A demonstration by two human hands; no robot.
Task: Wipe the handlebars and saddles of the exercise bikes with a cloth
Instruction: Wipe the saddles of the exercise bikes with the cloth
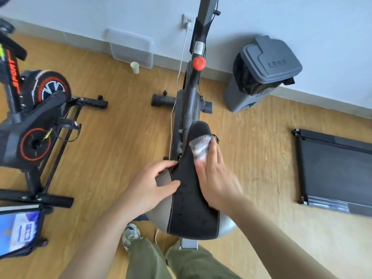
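The grey exercise bike (190, 105) stands straight ahead, its black saddle (189, 200) pointing away from me. My right hand (216, 182) presses a white-and-grey striped cloth (199, 147) onto the saddle's narrow nose, fingers laid flat over the cloth. My left hand (153, 184) grips the saddle's left edge, thumb on top and fingers curled round the side. A second, black-and-orange bike (34, 109) stands to the left. Neither bike's handlebars show fully.
A grey lidded bin (263, 73) stands by the wall at the right, a black treadmill (336, 170) lies further right. A clear plastic tub (130, 47) and paper cup (135, 67) sit by the wall. A tablet (19, 231) is at lower left. A white cable (178, 77) hangs from the socket.
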